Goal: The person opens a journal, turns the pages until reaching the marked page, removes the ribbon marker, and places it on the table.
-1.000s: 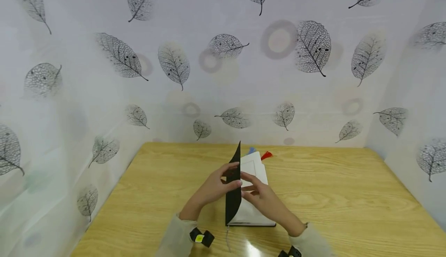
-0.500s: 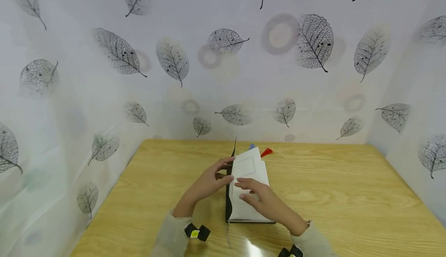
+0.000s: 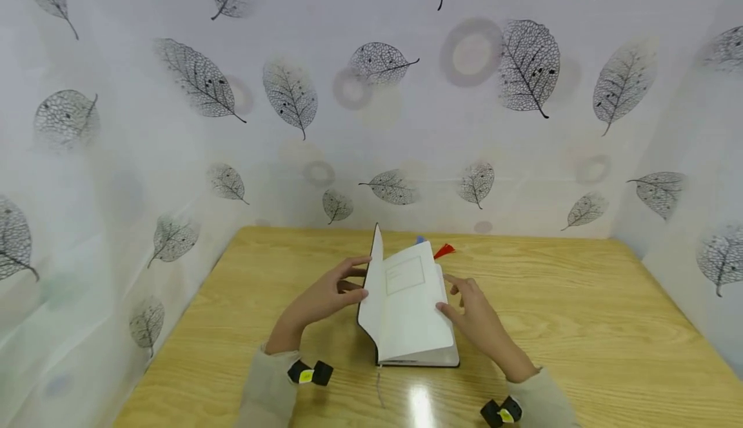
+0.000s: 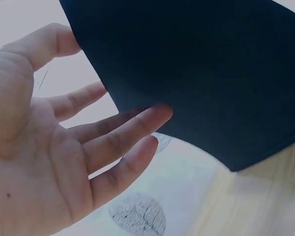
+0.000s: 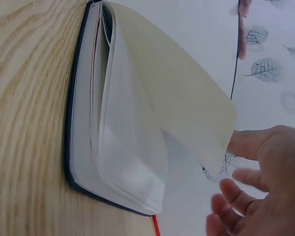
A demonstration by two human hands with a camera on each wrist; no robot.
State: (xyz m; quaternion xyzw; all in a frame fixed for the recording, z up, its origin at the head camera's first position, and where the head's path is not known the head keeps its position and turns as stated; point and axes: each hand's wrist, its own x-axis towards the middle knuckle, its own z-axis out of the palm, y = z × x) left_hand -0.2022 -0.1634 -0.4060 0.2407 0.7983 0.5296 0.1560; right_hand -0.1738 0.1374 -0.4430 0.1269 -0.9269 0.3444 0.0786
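Observation:
A notebook (image 3: pixel 409 312) with a black cover lies on the table, its white pages facing up. The front cover (image 4: pixel 187 64) stands raised at the left, and its pale inner side shows in the head view. My left hand (image 3: pixel 327 296) touches that cover's outer edge with its thumb and fingertips, fingers mostly extended. My right hand (image 3: pixel 478 318) is at the right edge of the top page (image 5: pixel 187 93), which bows up off the others. Its thumb meets the page edge, while the other fingers are loosely bent and apart from the paper.
A red tassel (image 3: pixel 444 251) and a blue tassel (image 3: pixel 420 240) stick out at the notebook's top. A thin grey ribbon (image 3: pixel 380 389) trails from its lower end over the wooden table (image 3: pixel 580 325). Leaf-printed sheeting (image 3: pixel 290 176) stands behind and along both sides.
My left hand has moved left, and the cover has swung further open with it. My right hand has gone from above the page to its right edge, and the page is now lifted.

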